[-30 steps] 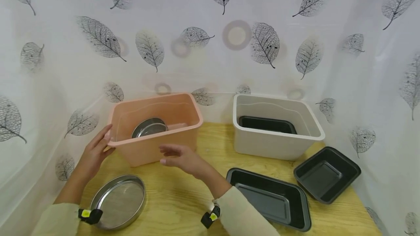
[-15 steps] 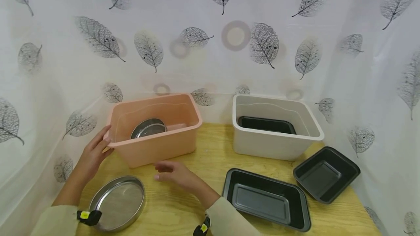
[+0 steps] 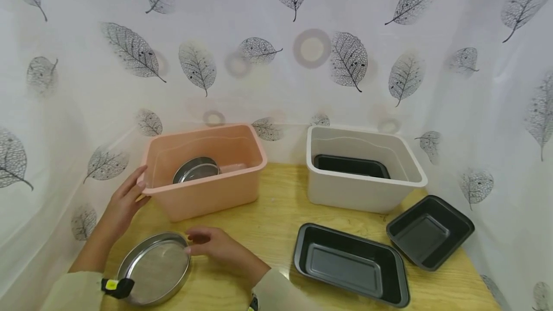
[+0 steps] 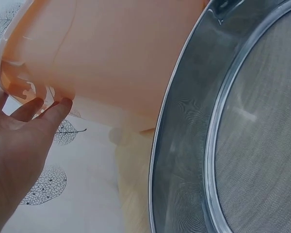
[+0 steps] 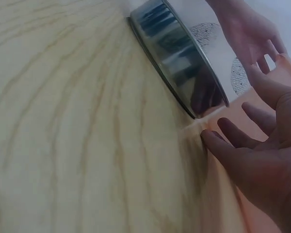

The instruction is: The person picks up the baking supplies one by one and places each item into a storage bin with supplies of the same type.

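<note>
A round metal sieve with fine mesh point(image 3: 157, 270) lies on the table in front of the salmon-pink storage bin point(image 3: 211, 200). At the bin's front left corner, my left hand point(image 3: 122, 208) grips the rim between fingers and thumb, as the left wrist view of that hand point(image 4: 19, 131) also shows. My right hand point(image 3: 216, 244) is at the sieve's right edge, thumb and fingers parted and holding nothing. In the right wrist view, the sieve's shiny side wall point(image 5: 177, 58) stands just beyond the fingertips. Inside the pink bin rests another round metal piece point(image 3: 200, 171).
A white bin point(image 3: 352, 193) stands at the back right with a black pan point(image 3: 352, 164) inside. Two more black baking pans, one long point(image 3: 345, 270) and one square point(image 3: 427, 236), lie on the wooden table point(image 3: 276, 215). A leaf-print curtain point(image 3: 276, 90) hangs behind.
My right hand has moved down and left, from in front of the pink bin to the sieve's right edge. The left hand has stayed at the bin's corner.
</note>
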Demonstrator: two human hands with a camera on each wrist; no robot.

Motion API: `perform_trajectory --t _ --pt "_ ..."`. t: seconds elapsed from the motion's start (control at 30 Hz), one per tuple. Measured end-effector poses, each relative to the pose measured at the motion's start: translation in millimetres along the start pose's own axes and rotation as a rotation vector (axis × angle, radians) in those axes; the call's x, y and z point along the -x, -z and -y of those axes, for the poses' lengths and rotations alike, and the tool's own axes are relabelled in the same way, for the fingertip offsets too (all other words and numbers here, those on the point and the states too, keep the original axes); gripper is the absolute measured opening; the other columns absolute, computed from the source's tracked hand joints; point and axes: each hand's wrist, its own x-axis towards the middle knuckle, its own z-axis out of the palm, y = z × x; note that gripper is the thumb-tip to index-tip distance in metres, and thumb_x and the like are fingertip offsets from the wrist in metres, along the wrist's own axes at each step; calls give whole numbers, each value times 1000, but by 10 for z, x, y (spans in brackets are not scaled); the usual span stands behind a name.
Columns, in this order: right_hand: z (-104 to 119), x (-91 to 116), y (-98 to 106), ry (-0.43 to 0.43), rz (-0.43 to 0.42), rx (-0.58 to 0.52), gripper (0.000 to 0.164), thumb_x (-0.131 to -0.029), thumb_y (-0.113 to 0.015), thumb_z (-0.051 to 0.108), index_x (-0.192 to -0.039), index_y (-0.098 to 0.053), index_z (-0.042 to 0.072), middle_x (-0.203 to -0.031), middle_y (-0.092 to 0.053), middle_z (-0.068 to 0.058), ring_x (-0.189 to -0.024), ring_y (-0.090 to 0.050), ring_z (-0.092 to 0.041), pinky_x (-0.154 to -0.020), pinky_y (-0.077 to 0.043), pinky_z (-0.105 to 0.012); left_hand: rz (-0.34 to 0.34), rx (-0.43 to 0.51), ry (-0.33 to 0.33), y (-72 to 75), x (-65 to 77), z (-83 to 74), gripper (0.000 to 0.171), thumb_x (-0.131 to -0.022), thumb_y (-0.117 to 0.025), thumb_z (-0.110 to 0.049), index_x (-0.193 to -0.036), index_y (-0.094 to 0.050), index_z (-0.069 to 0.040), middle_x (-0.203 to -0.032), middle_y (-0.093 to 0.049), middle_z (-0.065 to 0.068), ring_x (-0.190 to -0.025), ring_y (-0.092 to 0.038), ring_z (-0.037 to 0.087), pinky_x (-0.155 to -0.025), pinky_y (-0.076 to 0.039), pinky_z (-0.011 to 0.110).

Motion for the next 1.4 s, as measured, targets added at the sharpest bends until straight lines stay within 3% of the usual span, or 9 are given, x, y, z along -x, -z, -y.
perform_trajectory --t 0.2,0.37,0.67,0.87,1.03,1.23,1.4 --pt "-11 -25 -94 45 19 16 42 -91 -75 18 -132 -68 22 -127 -66 16 -117 -57 2 -100 -45 -17 8 -6 -6 1 8 7 57 -111 -37 -28 -164 -15 -23 -169 5 18 -152 -15 38 -92 -45 5" --pt "18 -13 -128 -2 21 54 41 -89 -77 23 -130 -69 28 -131 -62 21 -124 -52 3 -104 -42 -18 12 -11 -17 0 19 12 56 -111 -35 -28 -164 -15 -23 -170 4 18 -153 -13 38 -92 -45 4" --pt "-5 -15 -182 -32 17 61 40 -89 -77 11 -128 -71 20 -132 -63 16 -121 -54 0 -99 -45 -17 8 -17 -13 -15 26 -6 57 -111 -35 -30 -164 -15 -24 -169 4 18 -152 -14 37 -92 -45 4" --pt "6 -13 -186 -55 -2 75 48 -88 -78 10 -132 -69 25 -140 -60 14 -130 -51 -3 -108 -42 -21 10 -26 1 -10 25 -7 57 -111 -35 -31 -164 -14 -25 -170 5 16 -154 -9 41 -94 -45 5" --pt "0 -8 -178 -62 -14 88 52 -87 -78 12 -135 -66 30 -142 -57 16 -134 -48 -4 -113 -39 -23 9 -29 5 -10 17 -2 57 -111 -35 -32 -164 -14 -26 -170 4 16 -152 -22 28 -93 -45 4" --pt "16 38 -132 -30 -6 88 56 -88 -76 15 -139 -62 30 -147 -52 18 -140 -43 -5 -118 -35 -27 12 -78 9 -12 12 2 58 -111 -35 -35 -164 -14 -28 -170 3 16 -150 -25 27 -93 -44 4" --pt "60 76 -73 19 4 109 56 -90 -75 19 -143 -58 32 -147 -49 20 -140 -41 -3 -118 -34 -25 13 -6 -16 -4 31 13 57 -111 -36 -31 -164 -14 -24 -170 5 15 -146 -29 15 -94 -45 4"
